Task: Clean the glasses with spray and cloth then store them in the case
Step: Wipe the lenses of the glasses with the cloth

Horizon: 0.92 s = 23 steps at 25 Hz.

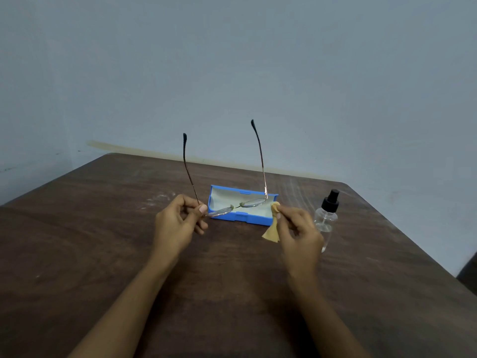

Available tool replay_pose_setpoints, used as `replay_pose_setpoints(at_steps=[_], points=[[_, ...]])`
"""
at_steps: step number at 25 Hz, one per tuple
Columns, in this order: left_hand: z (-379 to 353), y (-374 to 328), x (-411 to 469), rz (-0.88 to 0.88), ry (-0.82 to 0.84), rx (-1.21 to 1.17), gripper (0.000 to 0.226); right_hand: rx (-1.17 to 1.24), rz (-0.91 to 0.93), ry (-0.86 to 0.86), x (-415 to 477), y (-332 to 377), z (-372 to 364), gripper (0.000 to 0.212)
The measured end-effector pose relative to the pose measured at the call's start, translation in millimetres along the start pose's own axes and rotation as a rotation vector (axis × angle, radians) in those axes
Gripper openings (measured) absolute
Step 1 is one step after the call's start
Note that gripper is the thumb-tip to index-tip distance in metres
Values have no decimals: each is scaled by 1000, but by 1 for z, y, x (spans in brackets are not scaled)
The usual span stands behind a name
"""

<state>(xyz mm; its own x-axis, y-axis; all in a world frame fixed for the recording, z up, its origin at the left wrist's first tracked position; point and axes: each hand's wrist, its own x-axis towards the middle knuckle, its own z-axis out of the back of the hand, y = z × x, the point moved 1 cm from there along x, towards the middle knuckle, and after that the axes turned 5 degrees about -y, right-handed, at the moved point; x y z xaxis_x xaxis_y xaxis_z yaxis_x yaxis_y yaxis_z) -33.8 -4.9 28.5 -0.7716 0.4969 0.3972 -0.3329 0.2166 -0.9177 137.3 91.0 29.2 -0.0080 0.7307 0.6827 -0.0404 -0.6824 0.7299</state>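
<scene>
Thin metal-framed glasses (254, 202) hang above the table with both temple arms unfolded and pointing up. My left hand (178, 220) pinches the frame at its left hinge. My right hand (299, 231) grips a small yellow cloth (272, 228), whose top sits just beside the right lens; whether they touch I cannot tell. A blue case (241, 218) lies open on the table right behind the glasses, its pale lining showing. A clear spray bottle (325, 218) with a black pump top stands just right of my right hand.
The dark brown wooden table (103, 241) has its far edge close to a pale blue-grey wall and its right edge running diagonally toward the lower right. Pale scuff marks lie on the wood beyond my left hand.
</scene>
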Motion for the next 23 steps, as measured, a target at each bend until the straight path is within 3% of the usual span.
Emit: replay_pose_setpoints(at_steps=[3, 6, 10, 13, 16, 18, 20, 23], points=[[2, -5, 0, 153, 82, -223, 14, 362, -348, 15, 3, 3, 2, 20], [6, -7, -1, 304, 167, -375, 13, 519, -607, 40, 2, -1, 2, 16], [10, -7, 0, 429, 192, -516, 15, 646, -706, 151, -3, 4, -3, 13], [11, -9, 0, 451, 162, -598, 14, 696, -670, 212, -5, 8, -7, 14], [13, -12, 0, 471, 163, -643, 15, 478, -456, 237, -9, 8, -8, 22], [13, -14, -1, 498, 196, -637, 16, 197, -79, 178, -12, 13, -9, 20], [12, -15, -4, 527, 242, -604, 18, 71, 308, 93, -18, 18, -10, 17], [10, -17, -6, 561, 279, -575, 17, -67, 625, 11, -23, 25, -16, 21]])
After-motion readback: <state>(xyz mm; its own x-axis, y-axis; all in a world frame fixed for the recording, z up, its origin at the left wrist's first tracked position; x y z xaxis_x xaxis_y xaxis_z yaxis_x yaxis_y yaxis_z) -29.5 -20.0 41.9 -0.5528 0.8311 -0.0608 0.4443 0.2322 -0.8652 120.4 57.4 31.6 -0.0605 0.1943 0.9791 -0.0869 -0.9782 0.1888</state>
